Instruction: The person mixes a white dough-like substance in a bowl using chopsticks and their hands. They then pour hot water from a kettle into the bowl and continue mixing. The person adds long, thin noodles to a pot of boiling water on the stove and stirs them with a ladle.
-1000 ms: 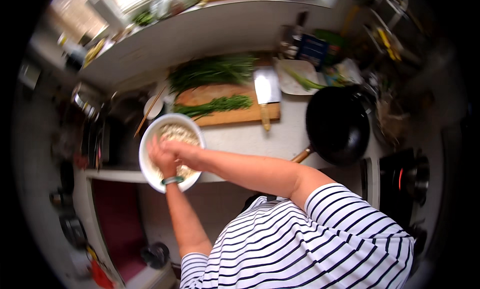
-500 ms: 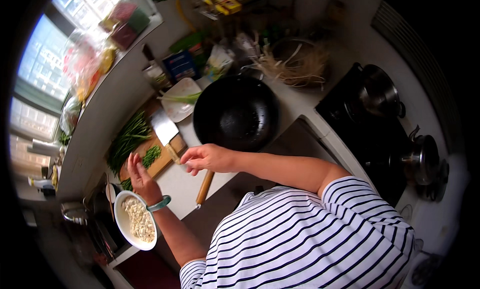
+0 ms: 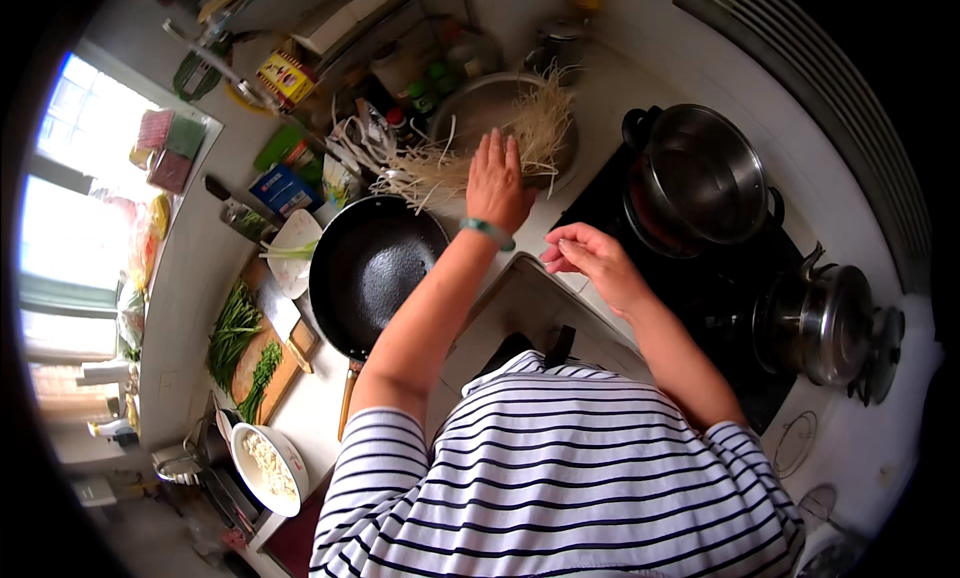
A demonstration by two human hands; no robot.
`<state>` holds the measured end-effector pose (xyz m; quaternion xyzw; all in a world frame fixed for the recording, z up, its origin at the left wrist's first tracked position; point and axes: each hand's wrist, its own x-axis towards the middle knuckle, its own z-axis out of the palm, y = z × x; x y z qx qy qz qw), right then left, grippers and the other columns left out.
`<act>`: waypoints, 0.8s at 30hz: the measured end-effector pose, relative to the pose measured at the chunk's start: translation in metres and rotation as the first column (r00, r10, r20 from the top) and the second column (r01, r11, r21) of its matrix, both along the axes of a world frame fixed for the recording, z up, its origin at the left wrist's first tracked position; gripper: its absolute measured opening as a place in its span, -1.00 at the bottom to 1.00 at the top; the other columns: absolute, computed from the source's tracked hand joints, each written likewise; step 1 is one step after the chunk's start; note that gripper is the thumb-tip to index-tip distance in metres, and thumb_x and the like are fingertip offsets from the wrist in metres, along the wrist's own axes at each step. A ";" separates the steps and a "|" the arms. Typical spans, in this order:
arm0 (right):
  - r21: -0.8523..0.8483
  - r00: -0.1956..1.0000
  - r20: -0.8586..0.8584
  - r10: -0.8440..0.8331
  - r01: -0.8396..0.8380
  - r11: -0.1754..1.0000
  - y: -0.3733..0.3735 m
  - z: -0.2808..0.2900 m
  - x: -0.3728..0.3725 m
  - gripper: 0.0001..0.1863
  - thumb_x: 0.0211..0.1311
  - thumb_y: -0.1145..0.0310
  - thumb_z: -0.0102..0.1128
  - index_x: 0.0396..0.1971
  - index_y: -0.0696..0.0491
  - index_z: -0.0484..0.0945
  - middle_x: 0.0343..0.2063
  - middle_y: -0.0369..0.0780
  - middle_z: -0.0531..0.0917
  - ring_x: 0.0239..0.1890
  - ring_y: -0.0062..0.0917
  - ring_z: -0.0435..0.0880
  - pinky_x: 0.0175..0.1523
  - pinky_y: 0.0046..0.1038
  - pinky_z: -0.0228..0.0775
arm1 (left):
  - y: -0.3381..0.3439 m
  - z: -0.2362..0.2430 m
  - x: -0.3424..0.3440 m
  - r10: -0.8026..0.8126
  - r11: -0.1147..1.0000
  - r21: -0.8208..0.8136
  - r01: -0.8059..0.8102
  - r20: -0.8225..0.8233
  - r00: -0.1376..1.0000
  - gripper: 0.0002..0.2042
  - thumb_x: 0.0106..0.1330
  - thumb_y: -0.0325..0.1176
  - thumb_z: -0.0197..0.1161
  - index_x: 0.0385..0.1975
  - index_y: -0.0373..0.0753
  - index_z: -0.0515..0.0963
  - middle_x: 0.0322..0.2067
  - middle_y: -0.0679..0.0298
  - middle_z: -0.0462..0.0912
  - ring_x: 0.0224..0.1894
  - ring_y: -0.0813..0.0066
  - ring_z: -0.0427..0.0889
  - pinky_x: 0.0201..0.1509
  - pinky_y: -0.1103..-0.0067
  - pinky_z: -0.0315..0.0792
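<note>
My left hand [image 3: 497, 183], with a green bangle at the wrist, is stretched out flat over pale, thin, dry noodle-like strands [image 3: 440, 170]. Whether its fingers touch them I cannot tell. The strands spill over the rim of a wide metal basin [image 3: 480, 86] at the back of the counter. My right hand [image 3: 597, 263] hovers by the counter edge beside the stove, its fingers loosely bent and apart, with nothing seen in it. Left of my left forearm sits a black wok [image 3: 375, 273] with a wooden handle, its inside shiny.
A steel pot [image 3: 705, 178] and a lidded pot [image 3: 830, 323] stand on the black stove at right. At left are a cutting board [image 3: 283, 386] with green stalks and chopped greens, a cleaver [image 3: 280, 313], a plate [image 3: 290, 268], and a white bowl of pale pieces [image 3: 270, 468].
The view has swung to the right. My left hand has gone from beside the bowl and chopped greens to the strands; my right hand has moved from near the cleaver handle to beside the stove.
</note>
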<state>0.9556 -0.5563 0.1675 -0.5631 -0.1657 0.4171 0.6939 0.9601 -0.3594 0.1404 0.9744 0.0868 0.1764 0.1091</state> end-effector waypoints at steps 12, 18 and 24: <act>-0.061 0.983 0.035 -0.181 0.183 0.981 -0.023 -0.004 0.042 -0.76 0.34 0.32 -0.05 -0.13 0.15 0.45 -0.29 -0.19 0.59 -0.25 -0.59 0.56 -0.01 -0.52 0.39 | 0.054 -0.115 0.108 0.305 0.942 0.306 -0.134 -0.625 0.718 -0.22 -0.02 -0.07 0.25 0.24 -0.18 0.10 0.09 -0.02 0.37 0.15 0.04 0.34 0.18 0.12 0.14; -0.057 0.991 -0.003 -0.134 0.134 0.989 -0.004 -0.020 0.058 -0.74 0.35 0.30 -0.06 -0.12 0.15 0.44 -0.29 -0.20 0.58 -0.25 -0.60 0.55 -0.02 -0.52 0.38 | 0.064 -0.100 0.110 0.161 0.980 0.184 -0.070 -0.538 0.828 -0.71 0.29 -0.32 -0.10 -0.02 -0.17 0.38 -0.18 0.06 0.60 -0.10 0.08 0.57 -0.04 0.22 0.38; -0.081 0.995 0.050 -0.085 0.089 0.993 0.006 -0.034 0.078 -0.75 0.35 0.30 -0.06 -0.14 0.16 0.44 -0.30 -0.21 0.58 -0.25 -0.60 0.54 -0.04 -0.54 0.38 | 0.084 -0.041 0.112 0.063 0.995 0.096 -0.006 -0.601 0.797 -0.61 0.12 -0.33 0.12 -0.01 -0.19 0.35 -0.29 0.00 0.62 -0.21 0.05 0.60 -0.18 0.29 0.48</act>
